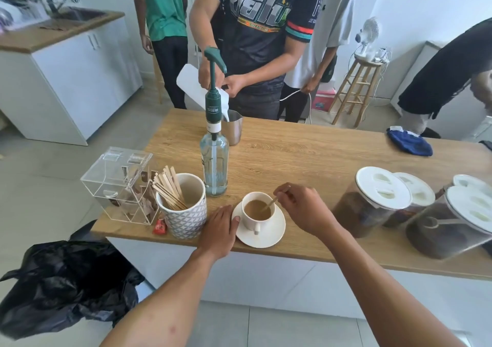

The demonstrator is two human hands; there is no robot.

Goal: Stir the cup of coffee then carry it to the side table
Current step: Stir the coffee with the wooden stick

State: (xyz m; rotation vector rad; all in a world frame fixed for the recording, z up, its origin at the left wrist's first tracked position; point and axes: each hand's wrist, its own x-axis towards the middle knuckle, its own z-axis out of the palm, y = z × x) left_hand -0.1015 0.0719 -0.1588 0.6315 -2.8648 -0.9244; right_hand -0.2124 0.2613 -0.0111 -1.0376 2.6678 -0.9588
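A white cup of milky coffee (255, 215) stands on a white saucer (269, 236) near the front edge of the wooden counter (306, 157), handle toward me. My right hand (303, 208) pinches a thin wooden stir stick (270, 203) whose lower end dips into the coffee. My left hand (219, 231) rests flat on the counter, fingertips touching the saucer's left rim.
Left of the cup are a patterned mug of wooden sticks (183, 211), a clear sachet box (119, 184) and a pump bottle (214, 144). Lidded coffee jars (372, 200) sit at the right. Across the counter a person pours milk into a steel jug (233, 129). A black bag (64, 280) lies at lower left.
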